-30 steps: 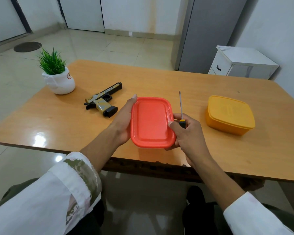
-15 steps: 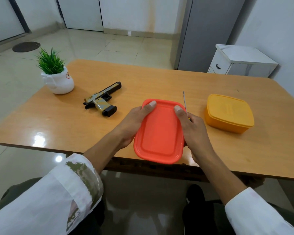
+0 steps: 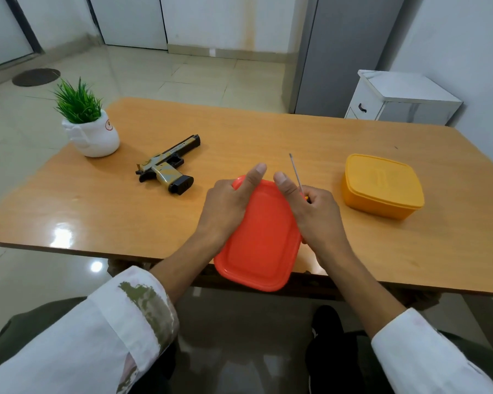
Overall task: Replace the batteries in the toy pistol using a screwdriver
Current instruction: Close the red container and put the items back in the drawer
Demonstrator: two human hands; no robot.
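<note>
Left hand [image 3: 225,206] grips the red plastic container's [image 3: 262,240] left edge, thumb on top; right hand [image 3: 316,214] clasps its right edge together with the screwdriver [image 3: 295,172].

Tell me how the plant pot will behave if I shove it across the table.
The pot looks squat and wide-based, so it probably slides rather than tips. The table is glossy, so it would likely glide easily. Its white body looks ceramic: perhaps heavyish and breakable.
</note>
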